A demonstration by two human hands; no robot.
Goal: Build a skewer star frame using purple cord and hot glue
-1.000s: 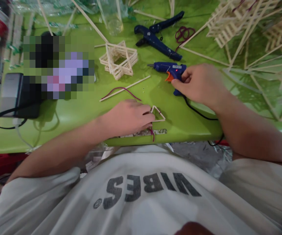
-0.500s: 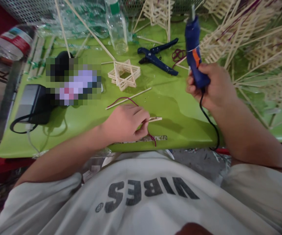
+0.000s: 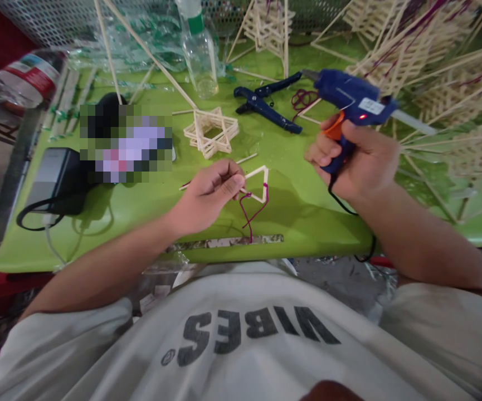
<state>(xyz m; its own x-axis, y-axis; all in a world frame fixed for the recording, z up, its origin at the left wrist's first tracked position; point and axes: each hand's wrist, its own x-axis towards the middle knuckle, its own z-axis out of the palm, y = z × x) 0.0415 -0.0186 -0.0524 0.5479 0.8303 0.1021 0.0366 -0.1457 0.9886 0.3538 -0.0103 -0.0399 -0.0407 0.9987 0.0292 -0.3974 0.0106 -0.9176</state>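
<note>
In my left hand point(image 3: 213, 195) I pinch one corner of a small triangle of wooden sticks point(image 3: 264, 181). Purple string point(image 3: 254, 214) is tied to its sides and dangles toward the table. My right hand point(image 3: 360, 153) is wrapped round a blue glue gun point(image 3: 345, 92), fingers at its orange trigger. The gun's nozzle points left, a red light glows on its side, and a clear glue stick point(image 3: 414, 121) sticks out of the back. Beyond my left hand a star made of layered sticks point(image 3: 211, 132) rests on the green table, with a loose stick point(image 3: 247, 158) partly hidden behind the hand.
Blue cutters point(image 3: 266, 103) lie behind the star, beside a clear bottle point(image 3: 202, 61). A black-and-grey power block point(image 3: 59, 181) with a cable and a blurred phone-like object point(image 3: 136, 147) are on the left. Stacked stick lattices point(image 3: 449, 83) crowd the right side. The gun's cord hangs over the front edge.
The glue gun has turned from upright to level, its nozzle now pointing left. My left hand has lifted and rotated, bringing the stick triangle and its string into open view.
</note>
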